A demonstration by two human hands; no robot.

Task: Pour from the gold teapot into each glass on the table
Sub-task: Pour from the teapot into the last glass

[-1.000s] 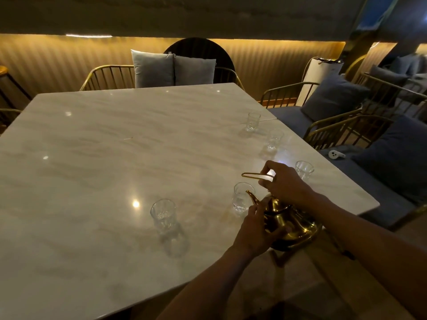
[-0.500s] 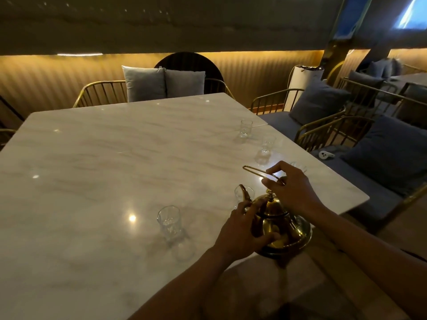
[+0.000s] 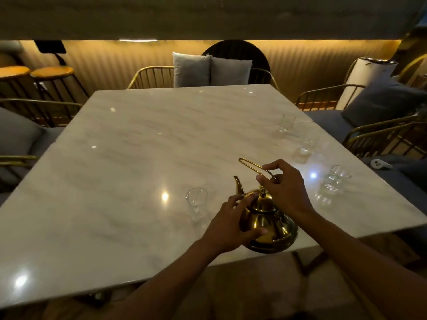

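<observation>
Near the lower middle of the frame, the gold teapot (image 3: 269,224) sat upright at the near edge of the marble table (image 3: 138,158), its spout (image 3: 238,185) pointing toward the upper left. Your left hand (image 3: 231,224) was curled around the left side of the pot's belly, thumb low across the front and fingers reaching up toward the base of the spout. Your right hand (image 3: 287,188) came in from the right above the lid, pinching the thin wire handle (image 3: 250,164) between thumb and forefinger; the loop stood tilted up and to the left.

Just left of the pot, close to your left hand's knuckles, stood an upright clear glass (image 3: 196,200). Right of your right hand, near the table's right edge, was a second glass (image 3: 333,179), with a bright blue-white glint on the marble between it and your hand. Further up the right side stood a third glass (image 3: 306,146), faint against the surface, and beyond it a fourth glass (image 3: 286,123) toward the far right corner. Whether any of them held liquid could not be told in the dim light.

Past the far edge, two grey cushions (image 3: 210,69) leaned on a gold wire bench. At the right edge of the frame, a small white object (image 3: 380,163) lay on a dark seat, and two round wooden stools (image 3: 34,71) stood at the upper left.
</observation>
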